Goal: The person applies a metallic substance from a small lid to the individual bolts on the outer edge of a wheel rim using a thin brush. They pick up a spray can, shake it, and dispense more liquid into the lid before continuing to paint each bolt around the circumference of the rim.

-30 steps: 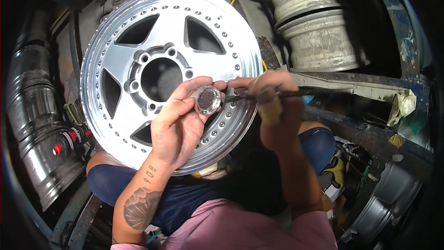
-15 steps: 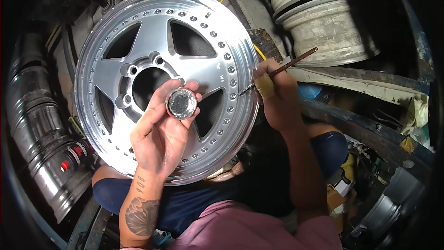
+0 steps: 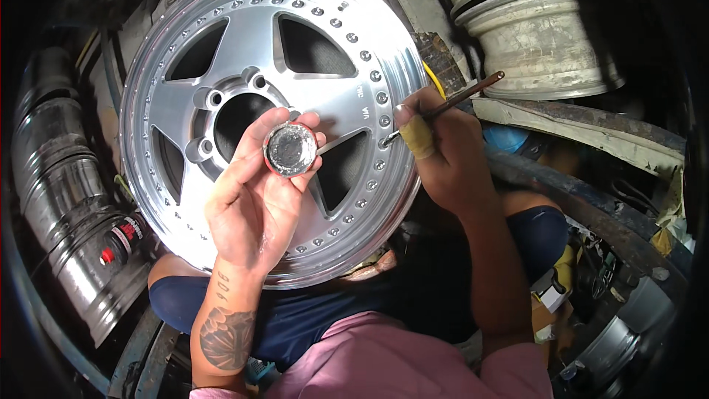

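Brush (image 3: 473, 91), slim and brown-handled, is pinched tightly in the right hand (image 3: 449, 149), right of centre in the frame, a yellowish wrap (image 3: 419, 139) being worn around one digit. Its tip is pointed down and left at one of the small bolts (image 3: 382, 97) ringed near the edge of a polished, spoked wheel (image 3: 325, 94); whether the metal is touched cannot be told. A small round cup (image 3: 291, 149) with a red edge is held in the closed left hand (image 3: 255, 210) at centre, its silvery, dark-smeared inside turned toward the camera. The wheel is spread beneath both hands, from the middle to the upper left, and the dark blue shorts (image 3: 177, 300) are partly covered by its lower edge. Two stained rims (image 3: 543, 43) are stacked at upper right, near a yellow cord (image 3: 434, 80). Shiny metal cylinders (image 3: 53, 170) are lined along the left side, with a red-capped dark bottle (image 3: 123, 239) seen beside them at lower left.
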### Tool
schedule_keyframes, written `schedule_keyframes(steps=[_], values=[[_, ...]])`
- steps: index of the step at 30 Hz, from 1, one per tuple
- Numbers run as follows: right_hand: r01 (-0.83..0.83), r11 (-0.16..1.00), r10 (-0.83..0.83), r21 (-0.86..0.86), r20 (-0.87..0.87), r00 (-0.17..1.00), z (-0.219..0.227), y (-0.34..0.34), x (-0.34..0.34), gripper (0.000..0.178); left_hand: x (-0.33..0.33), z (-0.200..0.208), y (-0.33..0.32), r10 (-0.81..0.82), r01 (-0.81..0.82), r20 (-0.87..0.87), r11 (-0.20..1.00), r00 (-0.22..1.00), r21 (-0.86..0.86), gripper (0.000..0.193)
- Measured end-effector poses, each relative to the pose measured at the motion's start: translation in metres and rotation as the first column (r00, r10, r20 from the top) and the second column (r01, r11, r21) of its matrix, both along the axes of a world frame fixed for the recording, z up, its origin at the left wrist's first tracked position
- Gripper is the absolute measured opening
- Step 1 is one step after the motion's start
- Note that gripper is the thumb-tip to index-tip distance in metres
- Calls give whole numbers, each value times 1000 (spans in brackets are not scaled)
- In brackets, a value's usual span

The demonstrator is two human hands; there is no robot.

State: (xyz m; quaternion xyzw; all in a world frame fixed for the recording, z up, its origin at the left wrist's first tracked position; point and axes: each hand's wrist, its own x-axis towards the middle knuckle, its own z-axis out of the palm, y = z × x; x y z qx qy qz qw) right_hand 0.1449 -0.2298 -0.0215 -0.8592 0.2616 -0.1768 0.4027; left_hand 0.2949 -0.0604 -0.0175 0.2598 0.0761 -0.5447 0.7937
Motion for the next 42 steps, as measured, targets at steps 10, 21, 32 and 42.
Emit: schedule_keyframes(steps=[10, 21, 32, 42], values=[[18, 1000, -18, 0, -103, 995, 6, 5, 3, 18, 3, 5, 2, 26, -26, -4, 999, 1000, -25, 44], [-12, 999, 9, -36, -66, 998, 5, 7, 3, 20, 5, 8, 4, 29, -28, 13, 999, 1000, -42, 45], [-16, 995, 13, -102, -36, 999, 0, 7, 2, 20, 5, 9, 4, 37, -36, 24, 999, 999, -38, 47], [-16, 994, 15, -111, -13, 1000, 2, 6, 4, 18, 7, 10, 5, 46, -45, 21, 998, 999, -46, 48]])
